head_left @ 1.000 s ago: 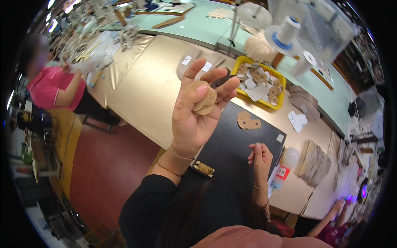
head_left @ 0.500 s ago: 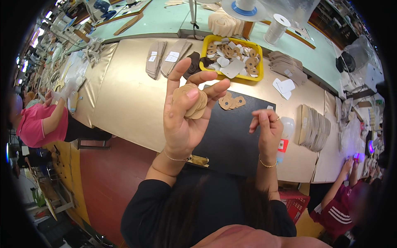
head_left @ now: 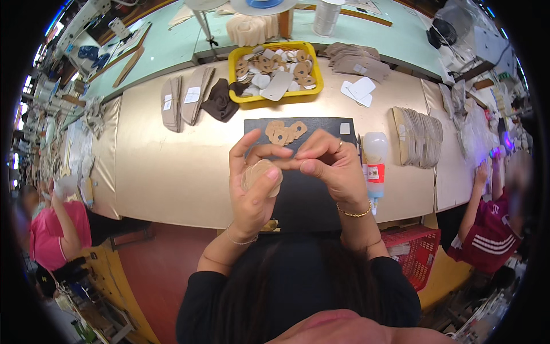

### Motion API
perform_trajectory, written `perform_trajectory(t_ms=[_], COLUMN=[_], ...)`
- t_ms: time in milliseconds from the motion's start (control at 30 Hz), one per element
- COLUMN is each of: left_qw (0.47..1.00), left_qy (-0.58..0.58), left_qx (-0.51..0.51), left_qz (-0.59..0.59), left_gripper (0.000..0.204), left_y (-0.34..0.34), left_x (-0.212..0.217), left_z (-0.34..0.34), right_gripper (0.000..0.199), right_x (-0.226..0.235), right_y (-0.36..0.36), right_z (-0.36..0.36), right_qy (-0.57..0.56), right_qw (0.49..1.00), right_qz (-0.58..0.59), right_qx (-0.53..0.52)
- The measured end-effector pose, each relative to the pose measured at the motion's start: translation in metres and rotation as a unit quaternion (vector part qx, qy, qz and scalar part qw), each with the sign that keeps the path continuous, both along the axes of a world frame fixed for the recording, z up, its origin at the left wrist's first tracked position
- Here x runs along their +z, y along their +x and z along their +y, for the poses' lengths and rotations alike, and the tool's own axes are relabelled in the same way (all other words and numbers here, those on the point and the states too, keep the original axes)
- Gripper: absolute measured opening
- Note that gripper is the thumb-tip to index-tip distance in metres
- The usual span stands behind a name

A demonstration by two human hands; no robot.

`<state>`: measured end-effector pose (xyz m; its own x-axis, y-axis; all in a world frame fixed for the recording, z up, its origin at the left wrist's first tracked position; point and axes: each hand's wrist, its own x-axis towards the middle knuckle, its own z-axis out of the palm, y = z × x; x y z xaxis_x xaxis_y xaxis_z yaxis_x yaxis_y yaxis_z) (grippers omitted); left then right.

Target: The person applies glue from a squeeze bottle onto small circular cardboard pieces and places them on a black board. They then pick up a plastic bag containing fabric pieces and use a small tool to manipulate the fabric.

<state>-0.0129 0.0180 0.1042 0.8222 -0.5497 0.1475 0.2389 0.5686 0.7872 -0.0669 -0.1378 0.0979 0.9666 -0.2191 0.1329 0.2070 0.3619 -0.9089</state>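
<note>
My left hand (head_left: 250, 195) holds a small stack of round beige pieces (head_left: 262, 176) under its thumb, with the other fingers stretched out. At those fingertips my right hand (head_left: 339, 172) pinches with thumb and fingers. Whatever it grips there, if anything, is too small to make out. Both hands are above a black mat (head_left: 303, 202). Several brown pieces with dark round spots (head_left: 281, 133) lie in a cluster on the mat, just beyond the fingers. A small white square (head_left: 345, 128) lies near the mat's far right corner.
Beyond the mat stands a yellow basket (head_left: 276, 98) of brown and white pieces. Bundled beige pieces (head_left: 190, 96) and dark cloth (head_left: 219, 101) lie left; white cards (head_left: 359, 90), a bottle (head_left: 376, 166) and a stacked bundle (head_left: 421, 137) right. People work on both sides.
My right hand has moved left and up to meet my left hand's fingertips. The left hand has lowered slightly, still holding the stack. The view has turned a little.
</note>
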Motion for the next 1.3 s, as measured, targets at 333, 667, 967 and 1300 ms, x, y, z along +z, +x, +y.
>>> perform_trajectory(t_ms=[333,667,967,1300], left_qw=[0.947,0.837,0.855,0.847], left_qy=[0.066,-0.158,-0.180,-0.186], left_qx=[-0.180,-0.354,-0.299,-0.303], left_qz=[0.257,0.385,0.384,0.394], left_gripper=[0.030,0.037,0.039,0.028], left_y=[-0.004,-0.012,-0.013,-0.007], left_x=[-0.090,-0.191,-0.181,-0.183], left_z=[0.003,-0.010,-0.016,-0.013], right_gripper=[0.023,0.008,0.017,0.011], right_x=[-0.077,-0.154,-0.158,-0.158], right_y=[-0.033,-0.039,-0.045,-0.041], right_z=[-0.013,-0.008,-0.013,-0.008], right_qy=[-0.060,-0.284,-0.208,-0.147], right_qw=[0.978,0.926,0.952,0.950], right_qz=[0.156,0.106,0.141,0.145], right_qx=[-0.124,-0.227,-0.175,-0.235])
